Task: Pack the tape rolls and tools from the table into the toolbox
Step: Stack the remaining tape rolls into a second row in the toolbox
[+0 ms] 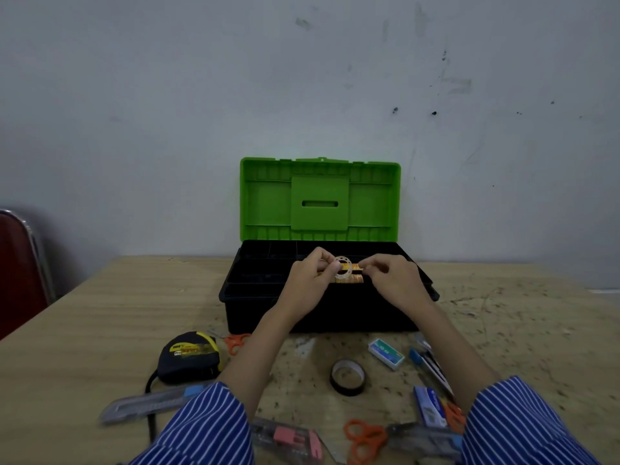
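Note:
A black toolbox [255,313] with an upright green lid [320,196] stands open at the back of the table. Over its tray my left hand [310,280] holds a small clear tape roll [343,266], and my right hand [392,280] pinches at the roll's right side. An orange-labelled item [352,280] shows just under the roll; what it is cannot be told. On the table lie a black tape roll [348,377], a black-and-yellow tape measure [189,359], orange scissors [364,437] and a grey utility knife [151,402].
A small green-and-white box [385,354], pens [427,360], a blue staples box [427,406], a pink-and-clear cutter [292,439] and small orange scissors [236,342] lie near the front. A red chair [16,266] stands at the left. The wall rises behind the toolbox.

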